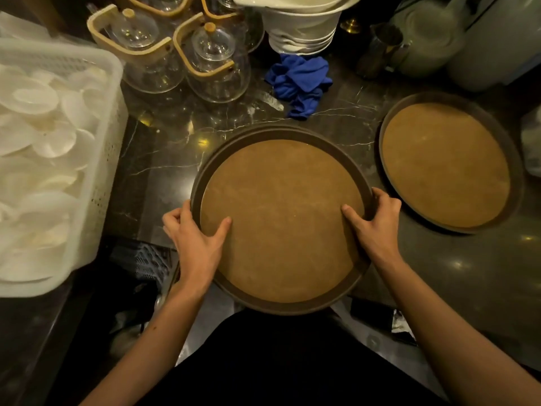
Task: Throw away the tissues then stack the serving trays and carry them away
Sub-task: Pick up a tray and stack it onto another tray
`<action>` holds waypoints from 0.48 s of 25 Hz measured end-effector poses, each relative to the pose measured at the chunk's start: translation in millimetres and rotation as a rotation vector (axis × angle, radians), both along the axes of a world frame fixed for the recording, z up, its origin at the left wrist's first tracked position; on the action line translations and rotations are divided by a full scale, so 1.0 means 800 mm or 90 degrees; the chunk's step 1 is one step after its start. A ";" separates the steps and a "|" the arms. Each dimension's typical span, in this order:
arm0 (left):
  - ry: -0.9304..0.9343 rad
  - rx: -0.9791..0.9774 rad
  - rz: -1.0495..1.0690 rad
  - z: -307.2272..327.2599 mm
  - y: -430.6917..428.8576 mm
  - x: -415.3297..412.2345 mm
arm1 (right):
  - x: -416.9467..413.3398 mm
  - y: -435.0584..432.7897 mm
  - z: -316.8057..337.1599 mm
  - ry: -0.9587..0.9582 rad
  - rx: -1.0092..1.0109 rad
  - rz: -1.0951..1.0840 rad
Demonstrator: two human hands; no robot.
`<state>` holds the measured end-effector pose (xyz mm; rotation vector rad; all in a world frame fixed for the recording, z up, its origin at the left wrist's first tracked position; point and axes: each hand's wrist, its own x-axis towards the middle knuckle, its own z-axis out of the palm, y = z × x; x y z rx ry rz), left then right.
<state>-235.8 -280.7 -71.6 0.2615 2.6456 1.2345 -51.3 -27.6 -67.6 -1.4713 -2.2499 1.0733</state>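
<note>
A round brown serving tray with a dark rim lies in front of me, half over the counter's near edge. A second rim shows just beyond its far edge, so it rests on another tray. My left hand grips the tray's left rim, thumb on the inner surface. My right hand grips the right rim the same way. Another round brown tray lies flat on the counter to the right, apart from the stack. No tissues are visible on the trays.
A white plastic basket of white dishes stands at the left. Glass teapots with wooden handles, stacked white bowls, a blue cloth and a metal jug crowd the back of the dark marble counter.
</note>
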 end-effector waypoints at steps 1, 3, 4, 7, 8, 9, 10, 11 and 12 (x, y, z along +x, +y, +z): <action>0.005 0.000 -0.003 -0.002 0.002 -0.004 | -0.004 0.001 -0.001 -0.004 -0.002 -0.002; 0.010 -0.002 -0.006 -0.006 0.005 -0.011 | -0.013 0.003 -0.004 -0.007 -0.003 0.000; 0.008 -0.006 -0.003 -0.008 0.007 -0.014 | -0.016 0.004 -0.005 -0.009 -0.003 0.003; 0.000 -0.019 -0.006 -0.013 0.010 -0.020 | -0.024 0.008 -0.008 -0.015 -0.008 -0.003; -0.001 -0.019 -0.008 -0.015 0.011 -0.021 | -0.024 0.008 -0.010 -0.016 -0.004 -0.006; -0.001 -0.018 -0.009 -0.016 0.011 -0.022 | -0.024 0.007 -0.012 -0.019 0.004 -0.007; 0.000 -0.017 -0.011 -0.018 0.011 -0.023 | -0.024 0.006 -0.015 -0.027 0.016 -0.008; 0.004 -0.018 -0.013 -0.020 0.012 -0.023 | -0.023 0.005 -0.017 -0.037 0.031 -0.008; 0.009 -0.020 -0.016 -0.022 0.011 -0.024 | -0.023 0.004 -0.020 -0.046 0.045 -0.008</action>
